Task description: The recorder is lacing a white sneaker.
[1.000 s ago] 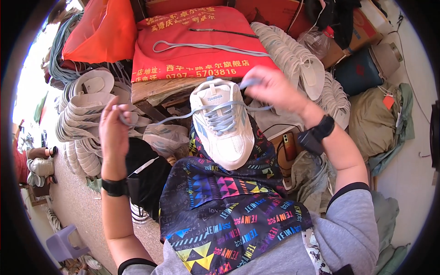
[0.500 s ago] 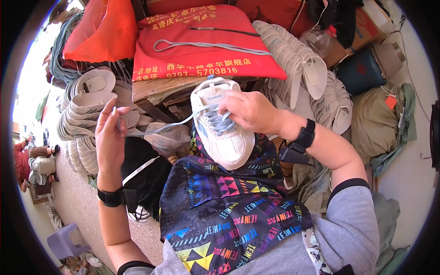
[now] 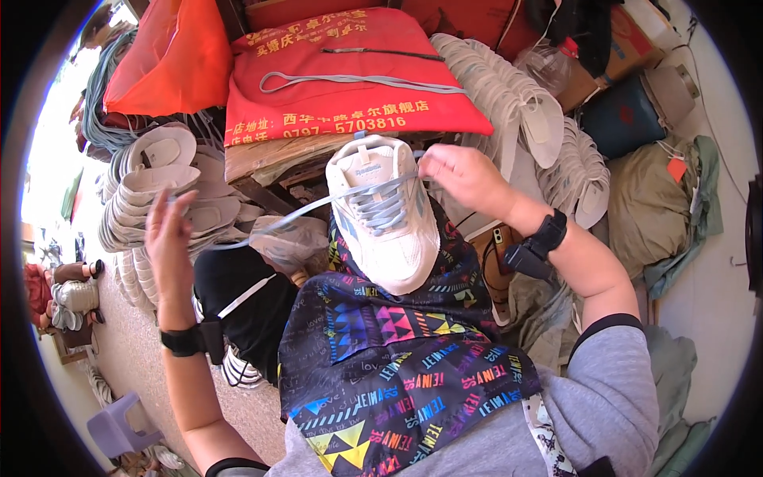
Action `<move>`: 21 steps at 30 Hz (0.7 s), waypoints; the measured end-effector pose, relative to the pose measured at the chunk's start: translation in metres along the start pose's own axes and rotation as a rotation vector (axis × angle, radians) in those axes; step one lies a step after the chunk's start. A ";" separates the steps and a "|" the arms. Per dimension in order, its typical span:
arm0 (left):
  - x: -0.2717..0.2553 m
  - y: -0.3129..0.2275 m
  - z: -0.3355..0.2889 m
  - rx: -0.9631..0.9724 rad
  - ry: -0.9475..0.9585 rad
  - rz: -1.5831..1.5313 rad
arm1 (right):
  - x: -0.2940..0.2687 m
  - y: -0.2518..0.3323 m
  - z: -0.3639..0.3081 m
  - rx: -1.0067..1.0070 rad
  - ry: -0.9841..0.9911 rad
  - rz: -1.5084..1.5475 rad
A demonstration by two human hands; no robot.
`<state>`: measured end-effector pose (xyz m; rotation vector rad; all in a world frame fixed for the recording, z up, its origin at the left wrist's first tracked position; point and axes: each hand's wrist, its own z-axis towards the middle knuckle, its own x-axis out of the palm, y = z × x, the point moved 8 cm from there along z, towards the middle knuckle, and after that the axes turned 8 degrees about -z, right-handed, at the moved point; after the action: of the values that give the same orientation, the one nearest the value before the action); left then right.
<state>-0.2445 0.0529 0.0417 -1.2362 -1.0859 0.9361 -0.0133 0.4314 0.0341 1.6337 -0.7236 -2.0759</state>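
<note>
White leather sneaker (image 3: 387, 215) propped on the patterned apron (image 3: 397, 358) for lacing.
Left hand (image 3: 168, 238) pinches the pale-blue lace (image 3: 294, 215) out taut; right hand (image 3: 461, 179) grips the other end at the eyelets.

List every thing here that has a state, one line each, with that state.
white sneaker: resting on the patterned apron, toe toward the person, partly laced
pale blue lace: pulled out taut to the left
left hand: raised, holding the lace end
right hand: at the sneaker's top eyelets, pinching the lace
white soles: stacked in rows
</note>
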 end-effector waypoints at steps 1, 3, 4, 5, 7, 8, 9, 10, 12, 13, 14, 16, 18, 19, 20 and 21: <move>0.021 0.008 -0.007 -0.047 0.046 0.051 | -0.005 -0.004 0.005 -0.002 0.001 0.000; 0.064 0.023 -0.021 -0.135 0.174 0.047 | -0.022 -0.029 0.010 0.227 -0.034 0.402; 0.075 0.028 -0.025 -0.138 0.173 0.045 | -0.038 -0.033 0.011 0.323 -0.063 0.508; 0.090 0.034 -0.030 -0.160 0.264 0.039 | -0.055 -0.036 0.012 0.418 -0.088 0.618; 0.113 0.033 -0.042 -0.172 0.371 0.027 | -0.116 -0.046 0.011 0.372 -0.278 0.563; 0.120 0.035 -0.046 -0.195 0.401 0.014 | -0.149 -0.048 0.011 0.375 -0.405 0.541; 0.125 0.037 -0.049 -0.219 0.430 0.002 | -0.183 -0.052 0.009 0.376 -0.531 0.518; 0.129 0.039 -0.049 -0.220 0.441 -0.007 | -0.227 -0.061 0.001 0.293 -0.678 0.587; 0.137 0.038 -0.048 -0.216 0.463 -0.009 | -0.298 -0.080 -0.031 0.168 -0.925 0.725; 0.138 0.038 -0.048 -0.212 0.461 0.003 | -0.311 -0.089 -0.041 0.127 -1.013 0.817; 0.141 0.039 -0.049 -0.213 0.466 0.003 | -0.304 -0.088 -0.040 0.200 -1.010 0.777; 0.139 0.046 -0.054 -0.241 0.424 -0.011 | -0.250 -0.082 -0.012 0.279 -0.772 0.675; 0.141 0.053 -0.057 -0.212 0.418 -0.007 | -0.182 -0.059 0.005 0.349 -0.586 0.533; 0.145 0.054 -0.059 -0.184 0.422 -0.002 | -0.150 -0.051 0.008 0.370 -0.524 0.434; 0.152 0.055 -0.061 -0.158 0.418 0.006 | -0.116 -0.046 0.012 0.342 -0.404 0.451; 0.159 0.054 -0.064 -0.138 0.425 0.006 | -0.085 -0.040 0.015 0.313 -0.285 0.468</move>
<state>-0.1424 0.1968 0.0068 -1.4711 -0.8162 0.5710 -0.0075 0.5164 0.0770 1.1607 -1.4349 -1.9266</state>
